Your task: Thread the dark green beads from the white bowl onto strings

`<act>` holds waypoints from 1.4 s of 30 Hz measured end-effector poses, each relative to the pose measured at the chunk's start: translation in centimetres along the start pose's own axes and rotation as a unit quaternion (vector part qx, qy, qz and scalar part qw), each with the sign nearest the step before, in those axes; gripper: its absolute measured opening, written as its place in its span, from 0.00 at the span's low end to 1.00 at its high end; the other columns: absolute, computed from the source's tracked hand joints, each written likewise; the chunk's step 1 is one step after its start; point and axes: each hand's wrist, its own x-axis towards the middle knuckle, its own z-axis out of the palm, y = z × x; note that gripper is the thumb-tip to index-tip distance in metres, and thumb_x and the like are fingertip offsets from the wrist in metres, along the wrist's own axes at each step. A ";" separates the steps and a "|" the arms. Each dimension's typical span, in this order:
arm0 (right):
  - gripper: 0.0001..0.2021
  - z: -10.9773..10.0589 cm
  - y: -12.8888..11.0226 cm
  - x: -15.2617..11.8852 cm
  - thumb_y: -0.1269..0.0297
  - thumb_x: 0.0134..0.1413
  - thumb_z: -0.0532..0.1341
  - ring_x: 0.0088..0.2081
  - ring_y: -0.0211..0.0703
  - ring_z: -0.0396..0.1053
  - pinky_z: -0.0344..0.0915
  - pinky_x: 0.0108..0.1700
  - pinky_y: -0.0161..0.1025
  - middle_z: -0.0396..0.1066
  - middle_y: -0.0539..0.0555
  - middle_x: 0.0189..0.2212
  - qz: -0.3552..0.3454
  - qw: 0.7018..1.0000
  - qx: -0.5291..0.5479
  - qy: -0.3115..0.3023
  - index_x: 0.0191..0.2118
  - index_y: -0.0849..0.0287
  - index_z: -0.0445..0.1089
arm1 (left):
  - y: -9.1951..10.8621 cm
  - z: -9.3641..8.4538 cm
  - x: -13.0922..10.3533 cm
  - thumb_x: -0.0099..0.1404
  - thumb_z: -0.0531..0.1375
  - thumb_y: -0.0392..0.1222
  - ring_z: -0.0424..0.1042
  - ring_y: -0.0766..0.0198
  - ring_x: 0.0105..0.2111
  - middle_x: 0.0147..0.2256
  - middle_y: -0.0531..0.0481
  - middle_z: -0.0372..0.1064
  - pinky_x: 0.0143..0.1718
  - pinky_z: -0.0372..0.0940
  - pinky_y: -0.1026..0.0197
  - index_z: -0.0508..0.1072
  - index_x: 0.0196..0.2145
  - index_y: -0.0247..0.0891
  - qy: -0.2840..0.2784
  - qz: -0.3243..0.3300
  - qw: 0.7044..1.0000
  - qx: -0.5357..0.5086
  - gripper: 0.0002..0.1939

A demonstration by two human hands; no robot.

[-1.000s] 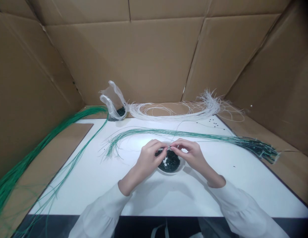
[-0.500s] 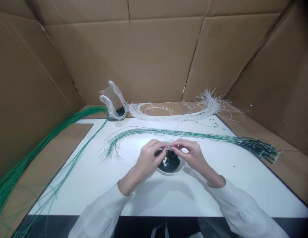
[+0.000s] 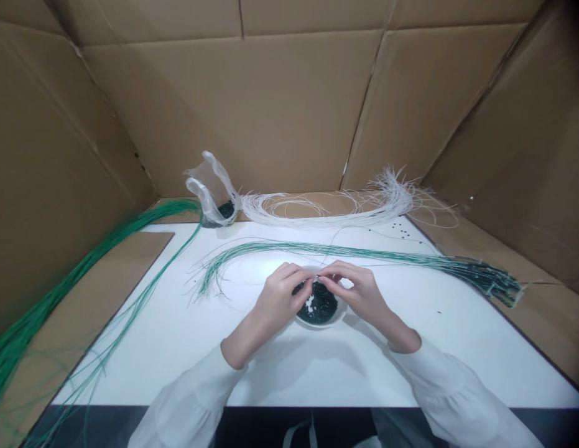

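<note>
Over a white bowl [image 3: 341,316] my left hand [image 3: 282,292] and my right hand [image 3: 357,287] come together, fingertips almost touching. Each hand is closed in a pinch of thumb and forefinger. A thin strand [image 3: 334,237] rises from the fingertips and curves away to the right; its pinched end is mostly hidden by the fingers. Something tiny between the fingertips is too small to name. Dark green, bead-like bits [image 3: 323,305] partly cover the bottom of the bowl, with white showing through.
Beyond the bowl lies a bundle of green strands [image 3: 317,249], dark at its right end [image 3: 489,277]. Behind are a coil of white strands [image 3: 336,221] and a plastic bag [image 3: 209,196] of dark bits. More green strands [image 3: 74,280] run along the left. Cardboard walls [image 3: 224,106] enclose the table.
Very little differs. My right fingertips have shifted slightly to the left; the bowl and the strands on the table stay put.
</note>
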 end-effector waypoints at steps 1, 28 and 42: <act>0.05 0.0 0.0 0.0 0.65 0.53 0.57 0.28 0.39 0.65 0.62 0.28 0.36 0.69 0.53 0.27 0.012 1.000 0.013 0.002 0.32 0.58 0.70 | 0.0 0.0 0.0 0.61 0.53 0.35 0.66 0.66 0.31 0.30 0.47 0.70 0.34 0.63 0.63 0.72 0.33 0.35 0.002 0.005 1.000 -0.002 0.08; 0.04 0.3 -0.3 -0.2 0.66 0.50 0.60 0.28 0.39 0.66 0.63 0.28 0.35 0.69 0.52 0.27 0.053 0.996 0.066 0.025 0.32 0.59 0.71 | 0.0 0.1 -0.1 0.61 0.54 0.34 0.65 0.67 0.31 0.29 0.49 0.67 0.34 0.62 0.64 0.70 0.33 0.35 0.030 0.009 0.999 -0.015 0.05; 0.04 0.5 -0.1 -0.1 0.66 0.49 0.61 0.29 0.39 0.66 0.64 0.27 0.34 0.69 0.53 0.27 0.084 0.989 0.118 0.028 0.31 0.60 0.70 | 0.3 0.0 -0.1 0.60 0.54 0.33 0.65 0.67 0.31 0.29 0.48 0.68 0.34 0.63 0.65 0.70 0.32 0.35 0.038 0.014 0.999 -0.017 0.05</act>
